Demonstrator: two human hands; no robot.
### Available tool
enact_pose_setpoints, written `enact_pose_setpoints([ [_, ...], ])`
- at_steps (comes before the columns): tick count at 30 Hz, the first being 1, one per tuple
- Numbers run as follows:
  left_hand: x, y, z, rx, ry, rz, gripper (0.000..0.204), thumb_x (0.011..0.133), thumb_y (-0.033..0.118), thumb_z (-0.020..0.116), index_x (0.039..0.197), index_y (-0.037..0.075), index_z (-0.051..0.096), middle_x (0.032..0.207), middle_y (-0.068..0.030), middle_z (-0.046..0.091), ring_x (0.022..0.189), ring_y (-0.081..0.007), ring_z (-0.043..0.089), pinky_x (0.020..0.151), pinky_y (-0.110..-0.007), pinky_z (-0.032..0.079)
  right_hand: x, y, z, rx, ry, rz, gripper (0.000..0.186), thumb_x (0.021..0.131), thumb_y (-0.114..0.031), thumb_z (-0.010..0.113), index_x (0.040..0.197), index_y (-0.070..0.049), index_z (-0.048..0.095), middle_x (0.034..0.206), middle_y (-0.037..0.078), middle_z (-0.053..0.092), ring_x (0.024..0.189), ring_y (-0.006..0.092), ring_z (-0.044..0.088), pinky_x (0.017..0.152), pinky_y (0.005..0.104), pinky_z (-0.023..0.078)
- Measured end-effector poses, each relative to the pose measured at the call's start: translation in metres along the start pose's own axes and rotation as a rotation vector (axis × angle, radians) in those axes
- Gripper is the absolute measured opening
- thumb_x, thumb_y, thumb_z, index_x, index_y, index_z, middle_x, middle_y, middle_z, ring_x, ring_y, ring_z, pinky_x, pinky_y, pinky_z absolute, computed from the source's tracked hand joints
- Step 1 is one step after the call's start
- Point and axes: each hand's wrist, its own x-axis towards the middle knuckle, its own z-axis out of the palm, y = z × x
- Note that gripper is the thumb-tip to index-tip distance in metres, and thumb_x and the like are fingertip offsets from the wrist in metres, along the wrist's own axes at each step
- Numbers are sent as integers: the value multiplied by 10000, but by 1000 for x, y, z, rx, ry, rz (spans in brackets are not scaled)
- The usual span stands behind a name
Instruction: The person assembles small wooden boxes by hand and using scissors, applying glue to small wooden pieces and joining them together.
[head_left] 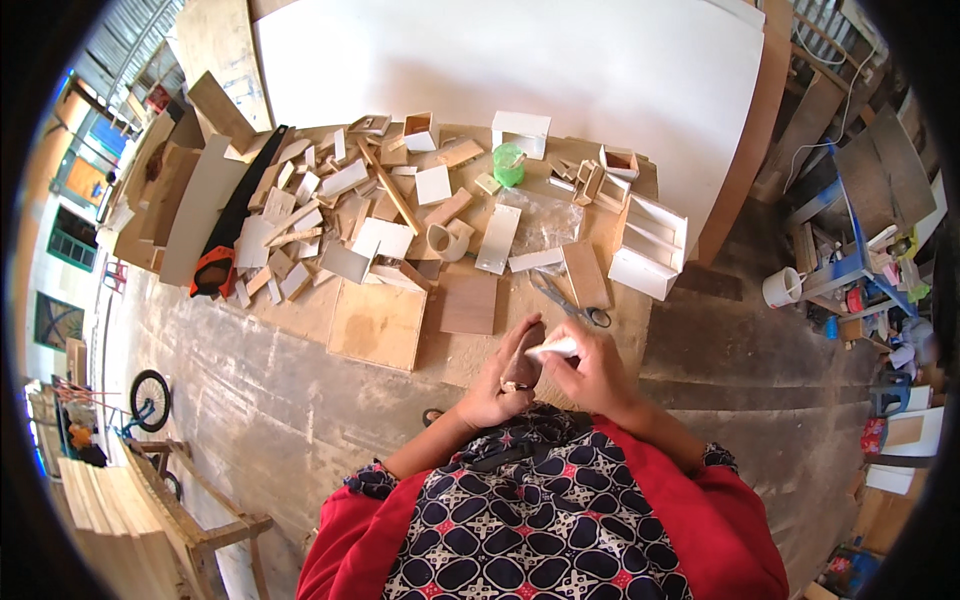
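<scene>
left hand (pixel 494 388), one: bare, palm turned inward, fingers extended along a flat dark brown piece of uncertain material (pixel 524 357), cradled against the palm in front of the person's body, just off the near edge of the table. right hand (pixel 592 366), one: bare, thumb and fingers pinched on a small folded-looking white piece (pixel 558 348), its tip set against the brown piece — from where i stand, touching it.

table, one, tan wooden top (pixel 455 362), bearing: a pale square plywood board (pixel 375 322) at the near edge; a darker brown square board (pixel 468 304) to its right; dark grey scissors (pixel 571 301), nearest the right hand; a white box with long open compartments (pixel 650 243), at the right; a translucent green plastic cup (pixel 508 170), farther back; a crumpled clear plastic sheet (pixel 552 222); a jumbled heap of white and bare wood offcuts (pixel 345 182); a black-bladed handsaw with orange grip (pixel 240 205), left of the heap.

beyond the table: one large white panel (pixel 500 55) — upright, spanning most of the far side
</scene>
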Motion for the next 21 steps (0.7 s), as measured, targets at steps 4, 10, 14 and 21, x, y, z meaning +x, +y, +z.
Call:
enact_pose_setpoints([
  [4,3,-5,0,118,-38,30,950,608,225,588,1450,-19,222,1446,-235,324,1351,-372,327,1124,-412,227,3,8,-7,-74,-13,47,154,809,-114,647,881,-5,565,695,190,634,657,334,664,554,390,486],
  [10,6,-19,-2,331,13,122,926,598,203,628,1420,-24,269,1399,-264,340,1309,-406,357,1101,-430,278,-2,22,-5,-222,-19,-25,175,800,-132,665,862,-8,558,698,202,626,676,368,651,552,411,485],
  [14,18,-9,3,879,51,80,943,562,199,729,1391,6,325,1345,-278,355,1261,-452,367,1063,-456,329,4,79,-9,348,48,415,153,883,-175,626,891,-37,562,635,65,617,524,161,602,464,285,453],
  [21,19,-30,7,1226,128,67,1010,616,413,798,1429,51,320,1375,-217,367,1281,-409,344,1042,-494,319,-9,93,-8,1015,-51,654,130,905,-203,598,936,-99,525,646,18,575,511,86,535,456,224,422],
])
